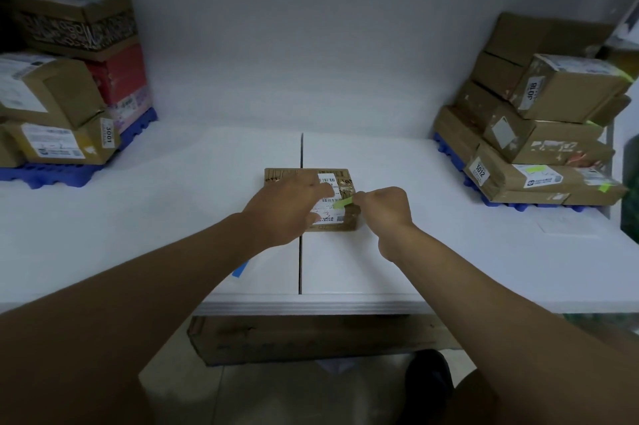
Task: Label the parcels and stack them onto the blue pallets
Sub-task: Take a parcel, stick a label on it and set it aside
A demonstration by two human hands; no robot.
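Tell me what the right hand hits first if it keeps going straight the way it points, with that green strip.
Probably the left hand. The right hand points leftward, pinching the green strip just above the parcel; the left hand's fingers rest there. Depth is unclear.

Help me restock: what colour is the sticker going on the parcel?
Bright green sticker, pinched by the right hand; head view.

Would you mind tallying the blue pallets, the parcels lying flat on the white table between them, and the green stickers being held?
Blue pallets: 2, left and right
Parcel on the table: 1
Green sticker held by the right hand: 1
Total: 4
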